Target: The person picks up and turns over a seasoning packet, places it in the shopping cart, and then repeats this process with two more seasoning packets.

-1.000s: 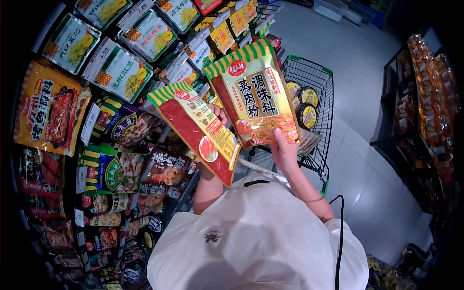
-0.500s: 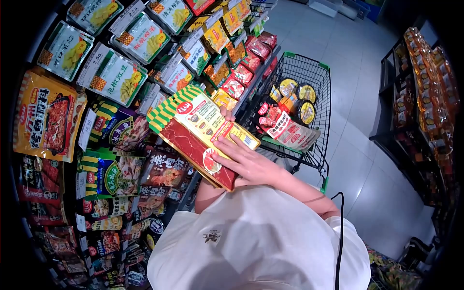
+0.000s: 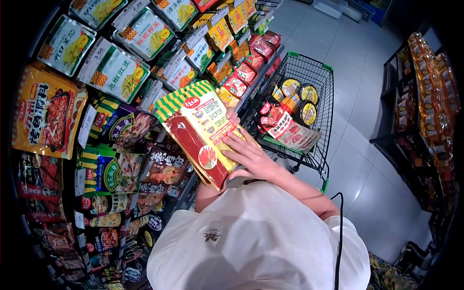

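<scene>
A flat seasoning packet (image 3: pixel 193 130) is held up in front of my chest, its printed back towards me. It has a green and yellow striped top, a dark red panel and a yellow text panel. My left hand (image 3: pixel 232 116) grips it from behind; only fingertips show at the packet's right edge, the rest hidden. Across the lower right of the packet lies my right hand (image 3: pixel 252 155), fingers stretched and apart, tips on the yellow panel and thumb near the bottom edge. A second layer peeks out along the packet's lower left side.
A shelf of hanging pouches (image 3: pixel 123 75) with price tags fills the left. Ahead to the right stands a green-handled wire cart (image 3: pixel 325 130) containing round yellow-lidded tubs (image 3: pixel 307 112) and a red and white pouch (image 3: pixel 290 130). Another shelf (image 3: pixel 420 106) lines the far right.
The packet has shifted a little right and turned more upright. My right hand has slid towards its right edge, uncovering more of the red panel and the round picture.
</scene>
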The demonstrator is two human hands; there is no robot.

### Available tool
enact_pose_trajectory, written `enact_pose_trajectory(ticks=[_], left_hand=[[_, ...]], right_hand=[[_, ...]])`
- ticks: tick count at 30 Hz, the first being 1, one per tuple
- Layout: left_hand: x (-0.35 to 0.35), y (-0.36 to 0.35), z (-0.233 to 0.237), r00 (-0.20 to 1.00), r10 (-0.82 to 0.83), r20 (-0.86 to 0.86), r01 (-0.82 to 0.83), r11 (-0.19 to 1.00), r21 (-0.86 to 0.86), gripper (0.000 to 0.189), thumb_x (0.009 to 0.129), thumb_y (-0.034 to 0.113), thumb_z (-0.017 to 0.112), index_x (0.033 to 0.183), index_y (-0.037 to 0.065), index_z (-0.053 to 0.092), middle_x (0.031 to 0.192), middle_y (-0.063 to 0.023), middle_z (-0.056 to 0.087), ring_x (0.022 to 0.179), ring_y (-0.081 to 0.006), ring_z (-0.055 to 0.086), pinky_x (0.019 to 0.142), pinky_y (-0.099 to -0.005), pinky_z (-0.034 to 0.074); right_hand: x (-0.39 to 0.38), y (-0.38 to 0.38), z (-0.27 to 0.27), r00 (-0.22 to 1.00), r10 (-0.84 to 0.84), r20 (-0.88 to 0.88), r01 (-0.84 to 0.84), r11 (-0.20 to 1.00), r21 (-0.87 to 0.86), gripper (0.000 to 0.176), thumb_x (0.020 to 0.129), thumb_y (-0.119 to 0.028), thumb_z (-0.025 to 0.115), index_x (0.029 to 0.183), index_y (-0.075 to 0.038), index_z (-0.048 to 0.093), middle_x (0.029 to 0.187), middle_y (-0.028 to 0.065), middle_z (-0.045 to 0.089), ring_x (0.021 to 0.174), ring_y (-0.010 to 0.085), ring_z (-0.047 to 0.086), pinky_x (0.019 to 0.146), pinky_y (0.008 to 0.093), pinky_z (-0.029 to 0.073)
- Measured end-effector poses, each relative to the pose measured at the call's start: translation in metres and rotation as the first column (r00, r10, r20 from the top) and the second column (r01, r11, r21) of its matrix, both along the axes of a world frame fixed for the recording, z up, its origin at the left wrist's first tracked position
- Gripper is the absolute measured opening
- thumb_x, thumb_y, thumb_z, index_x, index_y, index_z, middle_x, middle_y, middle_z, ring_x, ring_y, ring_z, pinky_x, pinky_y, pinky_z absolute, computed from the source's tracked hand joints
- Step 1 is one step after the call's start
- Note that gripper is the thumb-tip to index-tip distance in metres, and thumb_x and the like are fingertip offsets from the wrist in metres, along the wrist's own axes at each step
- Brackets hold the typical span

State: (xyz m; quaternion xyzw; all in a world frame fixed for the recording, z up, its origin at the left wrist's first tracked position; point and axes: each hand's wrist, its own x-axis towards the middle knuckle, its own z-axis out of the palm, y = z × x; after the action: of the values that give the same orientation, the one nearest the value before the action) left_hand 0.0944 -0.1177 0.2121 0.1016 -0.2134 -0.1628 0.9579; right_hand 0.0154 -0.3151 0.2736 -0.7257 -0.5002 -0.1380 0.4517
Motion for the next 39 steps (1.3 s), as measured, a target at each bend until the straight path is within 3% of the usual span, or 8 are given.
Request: enact_pose_trajectory(ticks=[4,5,7,10,15,18,22,39], left_hand=[[-0.04,-0.011,-0.024,0.865,0.365,-0.345,-0.375,0.926,0.04,0.054,0.103,0.046,0.047,0.141,0.008,0.047,0.135,-0.0171,0.053,0.126,-0.0306,0.051,0.105,-0.0458,0.044],[-0.015,0.06,-0.151,0.847,0.421,-0.325,-0.344,0.899,0.271,0.063,0.102,0.055,0.044,0.146,0.009,0.043,0.15,-0.0149,0.044,0.139,-0.0311,0.041,0.113,-0.0504,0.038],[0.001,0.022,-0.108,0.957,0.267,-0.115,-0.266,0.964,0.022,0.058,0.102,0.055,0.043,0.141,0.012,0.047,0.142,-0.0135,0.053,0.128,-0.0296,0.055,0.109,-0.0475,0.043],[0.006,-0.01,-0.045,0.532,0.738,-0.415,-0.531,0.673,0.516,0.06,0.104,0.053,0.036,0.144,0.009,0.044,0.145,-0.0119,0.049,0.129,-0.0317,0.051,0.109,-0.0481,0.041],[-0.005,-0.053,0.003,0.23,0.953,-0.195,-0.559,0.293,0.775,0.06,0.108,0.046,0.037,0.15,0.003,0.036,0.15,-0.0128,0.043,0.13,-0.027,0.05,0.108,-0.0401,0.043],[-0.012,-0.068,0.019,0.346,0.93,-0.127,-0.543,0.309,0.781,0.064,0.108,0.041,0.043,0.155,0.002,0.023,0.153,-0.0142,0.038,0.132,-0.0251,0.047,0.11,-0.038,0.04],[-0.024,-0.079,0.052,0.523,0.85,0.062,-0.551,0.282,0.786,0.052,0.104,0.029,0.055,0.146,0.007,0.033,0.146,-0.01,0.044,0.131,-0.0201,0.047,0.108,-0.0383,0.039],[0.008,-0.017,0.105,0.875,0.457,0.163,-0.301,0.248,0.921,0.046,0.103,0.016,0.056,0.145,0.001,0.042,0.13,-0.0108,0.059,0.117,-0.0139,0.059,0.098,-0.0287,0.046]], right_hand=[[0.012,-0.006,-0.024,0.966,-0.004,-0.258,0.062,0.975,0.215,0.074,0.09,-0.052,0.065,0.14,0.0,0.048,0.149,0.0231,0.046,0.142,0.0402,0.041,0.119,0.054,0.027],[0.014,-0.008,-0.027,0.939,0.017,-0.342,0.082,0.958,0.273,0.078,0.091,-0.054,0.064,0.144,0.0,0.044,0.151,0.0232,0.043,0.143,0.0399,0.04,0.119,0.052,0.027],[0.018,-0.016,-0.044,0.872,0.069,-0.484,0.077,0.958,0.277,0.115,0.079,-0.066,0.072,0.158,-0.005,0.015,0.16,0.0221,0.028,0.147,0.036,0.032,0.118,0.0487,0.028],[0.016,-0.015,-0.071,0.82,0.059,-0.569,0.188,0.912,0.364,0.147,0.061,-0.057,0.091,0.159,-0.008,-0.008,0.159,0.0262,0.024,0.147,0.0378,0.03,0.12,0.0488,0.025],[0.02,-0.012,-0.066,0.592,-0.029,-0.806,0.597,0.687,0.414,0.103,0.079,-0.02,0.087,0.155,-0.005,0.019,0.139,0.0137,0.05,0.123,0.0215,0.054,0.106,0.0359,0.044],[0.036,-0.025,-0.071,0.384,0.484,-0.786,0.658,0.454,0.601,0.057,0.09,-0.01,0.073,0.138,0.0,0.045,0.129,0.009,0.059,0.112,0.0163,0.062,0.094,0.0316,0.053],[0.046,-0.051,-0.075,0.163,0.777,-0.608,0.725,0.323,0.608,0.057,0.096,-0.026,0.068,0.142,-0.006,0.043,0.137,0.0098,0.057,0.126,0.0237,0.056,0.11,0.0457,0.044],[0.045,-0.075,-0.094,0.058,0.809,-0.586,0.759,0.345,0.552,0.065,0.099,-0.041,0.061,0.148,-0.005,0.04,0.147,0.0142,0.052,0.132,0.0258,0.053,0.113,0.0445,0.043]])
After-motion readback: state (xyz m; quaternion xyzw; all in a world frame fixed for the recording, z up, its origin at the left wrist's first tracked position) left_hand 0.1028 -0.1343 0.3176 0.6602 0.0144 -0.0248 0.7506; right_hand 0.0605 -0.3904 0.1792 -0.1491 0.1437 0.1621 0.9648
